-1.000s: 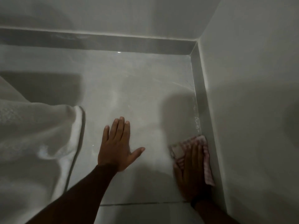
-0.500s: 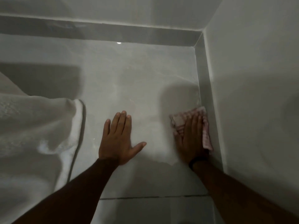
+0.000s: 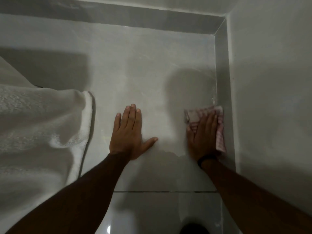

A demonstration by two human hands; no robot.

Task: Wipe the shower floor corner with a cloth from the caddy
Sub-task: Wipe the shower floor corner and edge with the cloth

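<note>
My right hand [image 3: 203, 137] lies flat on a pink-and-white checked cloth [image 3: 219, 125], pressing it onto the grey shower floor [image 3: 143, 68] beside the dark skirting strip [image 3: 222, 81] of the right wall. The cloth sticks out beyond my fingertips and along the hand's right side. My left hand [image 3: 129, 132] rests palm down on the floor to the left of it, fingers spread, holding nothing. The floor corner [image 3: 217, 33] is at the upper right, well beyond the cloth. A dark band circles my right wrist. No caddy is in view.
A white towel [image 3: 38, 132] hangs or lies at the left, its edge close to my left hand. The right wall [image 3: 270, 98] rises just past the cloth. A tile joint [image 3: 160, 191] crosses the floor under my forearms.
My right hand slid the cloth forward along the right skirting strip, away from me toward the corner. My left hand stayed planted. The view tilted slightly.
</note>
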